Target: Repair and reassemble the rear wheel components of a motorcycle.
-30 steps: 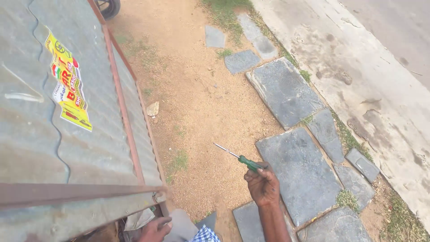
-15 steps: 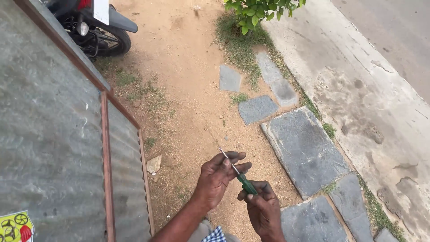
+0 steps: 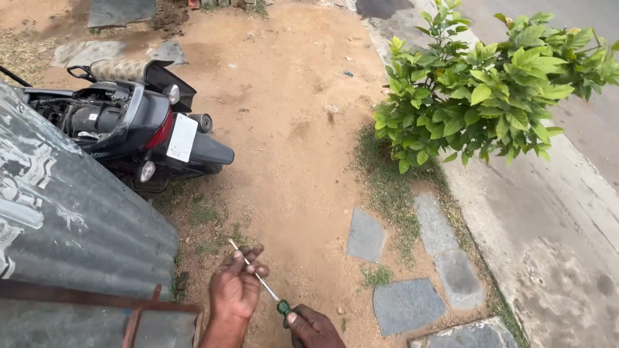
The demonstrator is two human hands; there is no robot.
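Screwdriver [image 3: 258,278] lies slanted between my two hands, low in the view over the bare dirt ground [image 3: 290,129]. My right hand [image 3: 314,327] is clenched round the green handle, so the tool stays steady. My left hand [image 3: 235,287] grasps the thin metal shaft, its fingers [image 3: 248,254] curled over it near the tip, which pokes out just past them, pointing up and left; that grip keeps the shaft from wobbling. Just to my left stands a corrugated metal sheet [image 3: 71,225] with a rusty frame. Beyond it a parked scooter [image 3: 129,129] shows its rear. Flat grey stones [image 3: 406,303] lie to the right, near a leafy bush [image 3: 483,84] by the road.
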